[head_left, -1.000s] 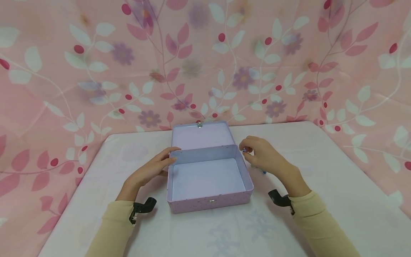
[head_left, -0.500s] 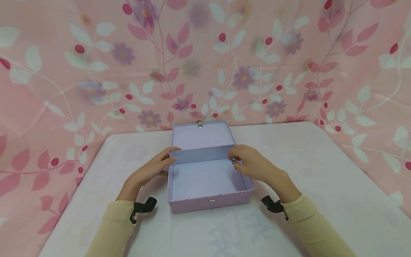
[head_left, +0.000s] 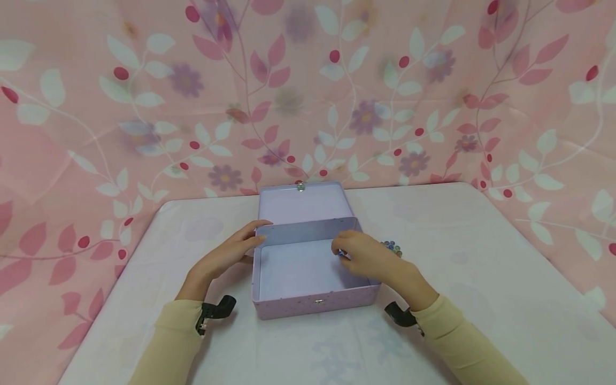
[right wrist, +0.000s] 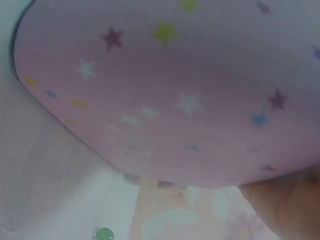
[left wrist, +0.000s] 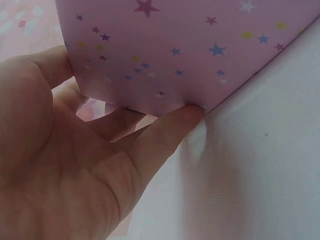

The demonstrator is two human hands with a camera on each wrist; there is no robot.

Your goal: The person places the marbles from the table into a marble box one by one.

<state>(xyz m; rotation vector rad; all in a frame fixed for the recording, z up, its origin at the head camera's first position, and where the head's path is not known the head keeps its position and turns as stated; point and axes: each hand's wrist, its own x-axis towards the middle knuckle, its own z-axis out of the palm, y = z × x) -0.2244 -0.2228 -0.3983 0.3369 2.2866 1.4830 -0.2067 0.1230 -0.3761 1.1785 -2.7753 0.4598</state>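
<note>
Soft, even, slightly muted light fills the head view, with faint shadow inside the box (head_left: 293,272) toward four o'clock. The left wrist view is dimmer, a soft-edged shadow crossing the tabletop (left wrist: 280,150) at five o'clock. The right wrist view blurs the box, its brightest tabletop at seven o'clock.

Right fingers (head_left: 340,239) bunched, left fingers (head_left: 250,227) apart

Floral cloth (head_left: 308,107) backs the table (head_left: 481,235), booth-like.
</note>
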